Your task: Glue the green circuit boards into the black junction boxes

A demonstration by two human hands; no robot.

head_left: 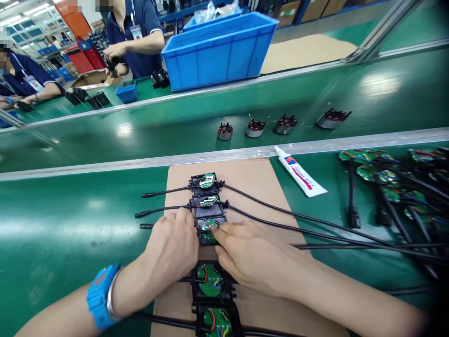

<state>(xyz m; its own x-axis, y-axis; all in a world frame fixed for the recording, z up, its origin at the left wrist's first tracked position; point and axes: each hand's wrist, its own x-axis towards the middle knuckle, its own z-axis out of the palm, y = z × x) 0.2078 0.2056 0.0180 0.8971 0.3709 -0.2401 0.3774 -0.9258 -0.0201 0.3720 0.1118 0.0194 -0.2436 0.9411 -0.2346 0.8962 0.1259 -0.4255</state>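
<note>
A column of black plastic housings runs down the cardboard sheet, each with a green circuit board and black cables at its sides. My left hand is closed at the left edge of the third housing, its fingertips mostly hidden. From the right, my right hand reaches in, fingers bent together, with a fingertip on that housing's circuit board. Farther up lie the second housing and the top housing. Nearer me are a housing with a round board and another board partly cut off.
Cardboard covers part of the green bench. A white tube lies at its upper right, beside a heap of cabled boards. Several copper-wound stators stand behind the metal rail. Beyond are a blue bin and co-workers.
</note>
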